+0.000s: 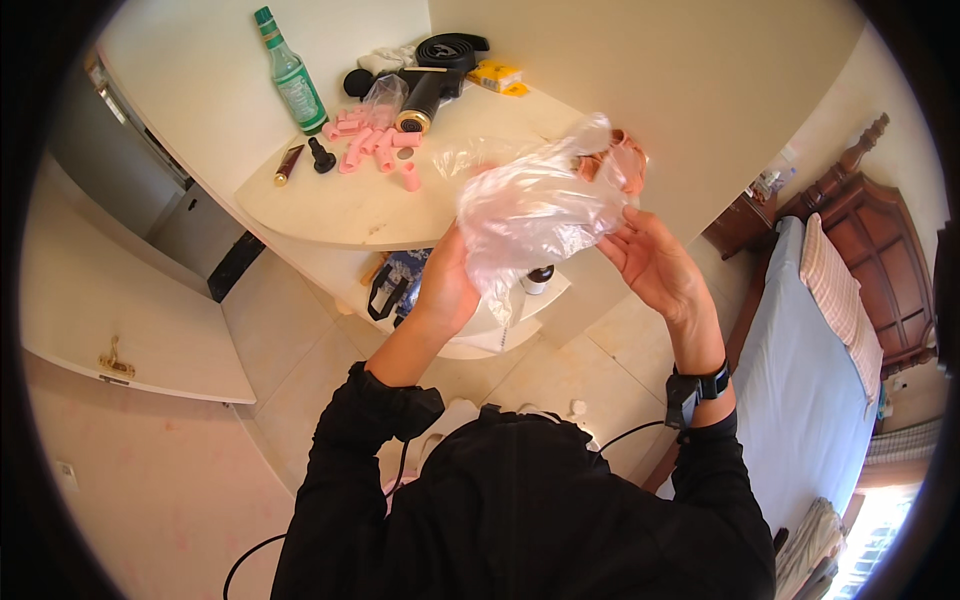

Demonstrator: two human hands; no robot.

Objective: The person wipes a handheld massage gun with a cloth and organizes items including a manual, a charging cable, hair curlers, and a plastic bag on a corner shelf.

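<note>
A crinkled clear plastic bag is spread between my two hands, above the front edge of a cream corner shelf. My left hand grips its left side, the fingers hidden behind the film. At the right side, my right hand pinches the bag's edge between thumb and fingers. Behind the bag, partly covered by it, lies a coral-coloured fabric item. Several pink foam-like tubes are heaped on the shelf to the left, with one pink tube standing apart.
A green-labelled glass bottle stands at the back left, near a small tube and a black nozzle-like piece. A black hair dryer, coiled black belt and yellow packet lie behind. A bed stands right.
</note>
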